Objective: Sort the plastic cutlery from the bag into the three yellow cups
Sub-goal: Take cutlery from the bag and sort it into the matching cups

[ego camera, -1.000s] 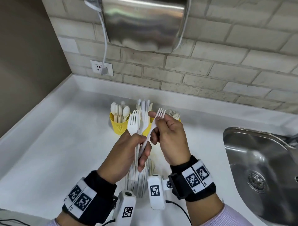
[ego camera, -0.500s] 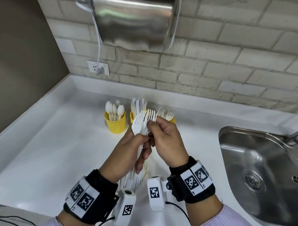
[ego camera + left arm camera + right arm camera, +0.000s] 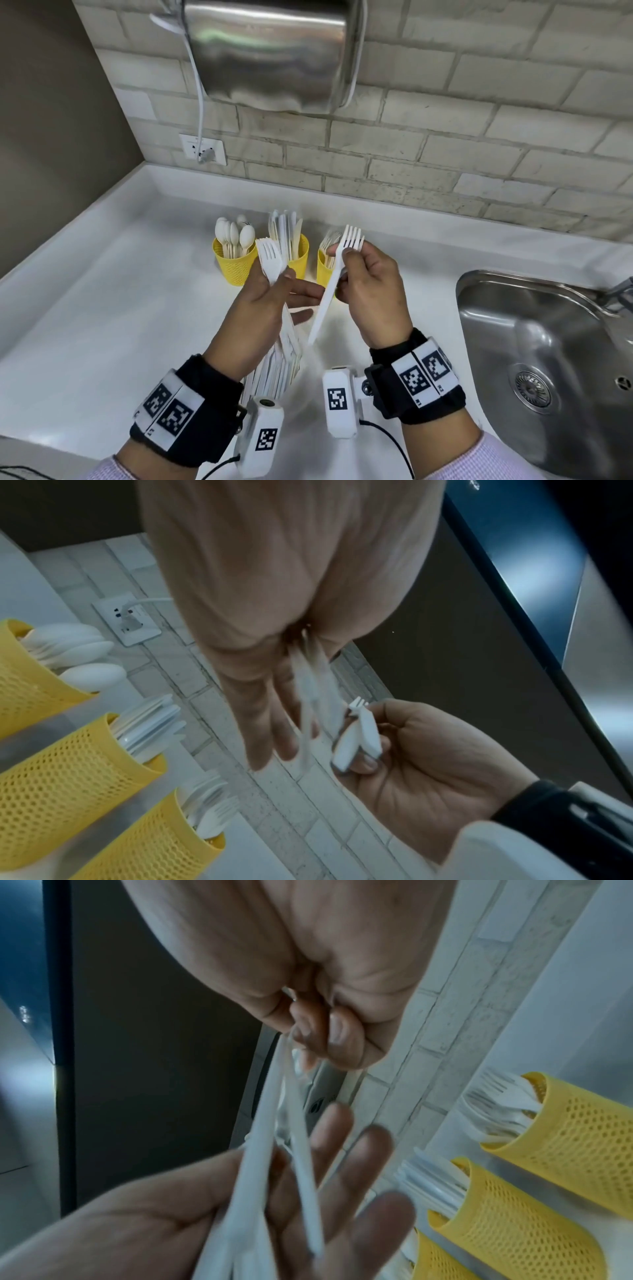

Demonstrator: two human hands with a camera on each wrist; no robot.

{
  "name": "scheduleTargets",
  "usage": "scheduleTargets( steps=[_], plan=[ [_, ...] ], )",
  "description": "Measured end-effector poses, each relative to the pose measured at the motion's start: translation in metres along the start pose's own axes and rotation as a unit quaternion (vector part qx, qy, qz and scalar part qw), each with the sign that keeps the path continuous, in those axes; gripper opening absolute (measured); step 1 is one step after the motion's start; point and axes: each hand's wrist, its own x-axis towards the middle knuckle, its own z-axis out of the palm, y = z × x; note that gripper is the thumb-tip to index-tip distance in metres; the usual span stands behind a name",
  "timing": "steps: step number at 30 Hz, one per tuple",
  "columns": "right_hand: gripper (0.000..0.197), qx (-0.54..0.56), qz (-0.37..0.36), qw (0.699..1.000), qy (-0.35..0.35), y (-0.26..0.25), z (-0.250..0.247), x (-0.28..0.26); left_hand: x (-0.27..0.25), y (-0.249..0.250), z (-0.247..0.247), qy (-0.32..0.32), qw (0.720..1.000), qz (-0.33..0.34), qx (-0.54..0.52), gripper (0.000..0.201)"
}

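Standing on the white bench [image 3: 102, 308], three yellow cups [image 3: 234, 262] hold spoons, knives and forks. In front, the left hand [image 3: 260, 308] grips a bunch of forks [image 3: 270, 262]. The right hand [image 3: 370, 294] pinches one fork [image 3: 337, 270] with curled fingers, near the sink [image 3: 548, 359].

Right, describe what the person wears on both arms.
Each wrist carries a black band: left band, right band, both with white square-code tags. A white camera block with its own code tag hangs from each; a black cable trails off. Pale sleeves.
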Motion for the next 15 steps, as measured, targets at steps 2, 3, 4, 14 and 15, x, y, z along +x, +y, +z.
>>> scheduleTargets(
  steps=[2,3,4,14,15],
  plan=[
    [0.029,-0.002,-0.007,1.0,0.005,0.002,-0.006,0.004,0.004,-0.002,-0.002,0.038,0.998,0.016,0.041,0.019],
    [0.029,-0.012,-0.012,1.0,-0.002,0.003,-0.008,0.005,0.005,-0.004,-0.003,0.053,0.995,0.034,0.081,0.014],
    [0.03,-0.027,-0.016,0.999,-0.011,0.007,-0.009,0.007,0.006,-0.005,-0.003,0.069,0.985,0.062,0.142,0.011],
    [0.022,-0.059,0.013,0.994,-0.09,0.023,0.01,0.001,0.008,-0.011,0.017,0.062,0.958,0.097,0.263,0.025],
    [0.022,-0.049,0.021,0.994,-0.092,0.022,0.01,0.001,0.009,-0.012,0.018,0.062,0.955,0.105,0.271,0.027]
  ],
)
